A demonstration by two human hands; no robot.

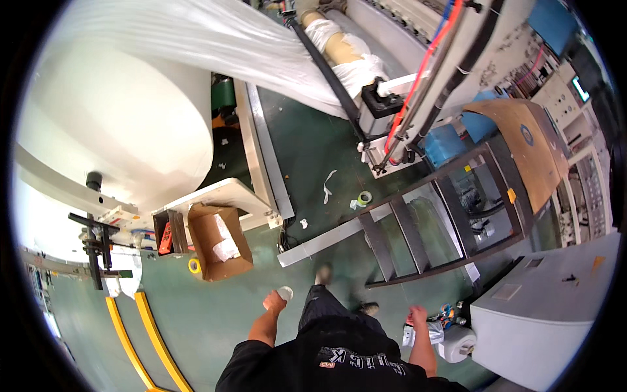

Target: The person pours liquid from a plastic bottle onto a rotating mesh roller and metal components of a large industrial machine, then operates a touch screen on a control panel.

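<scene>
In the head view I look down past my black shirt at a green floor (261, 349). At the lower middle, the fingers of my left hand (274, 302) are closed on the near edge of a pale ring (286, 293), probably a roll of tape, though it is too small and washed out for me to be sure. My right hand (417, 315), lower right of centre, hangs with its fingers curled; I cannot tell whether they grip anything. Behind it lie a silvery packet (409, 336) and a white roll (456, 345), near the grey cabinet (535, 300).

One shoe (324, 274) points ahead, near the grey beam (320, 243); the other (369, 308) is set back. I judge that the step in hand is carrying the ring on foot, with no work begun on the huge white reel (130, 124) at upper left.

From here the next move seems to call for a firm hold on the ring and careful footing: the beam lies across the front, dark steps (424, 243) stand to the right of it, and an open carton (238, 260) sits at left of centre with a yellow roll (194, 265) just beside it.
</scene>
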